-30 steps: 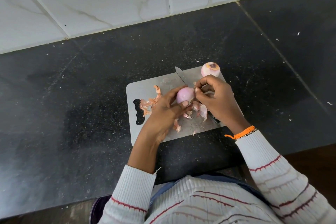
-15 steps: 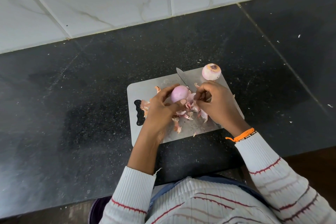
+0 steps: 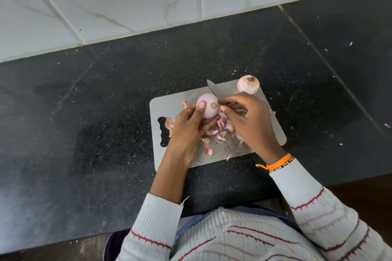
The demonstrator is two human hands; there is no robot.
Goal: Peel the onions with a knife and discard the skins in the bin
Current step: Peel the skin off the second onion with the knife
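The left hand (image 3: pixel 188 125) comes up from the near side with the forearm bare. Its fingers curl under and around a peeled onion (image 3: pixel 207 105), and the thumb presses flat on the left side of it. The onion is held a little above the grey cutting board (image 3: pixel 269 125). Its long axis runs from far to near, and its cut root end faces up and to the right. The right hand (image 3: pixel 248 121) reaches in from the near right, with an orange thread band (image 3: pixel 275 162) on the wrist. Its fingers are bent and pinch at the right edge of the onion, beside the root end. A knife blade (image 3: pixel 214 90) points to the far left from behind this hand; whether the hand holds the handle cannot be told. Onion skins (image 3: pixel 220 131) lie on the board under both hands. A second peeled onion (image 3: pixel 248 84) sits at the far right corner of the board, on the black counter (image 3: pixel 95 112).
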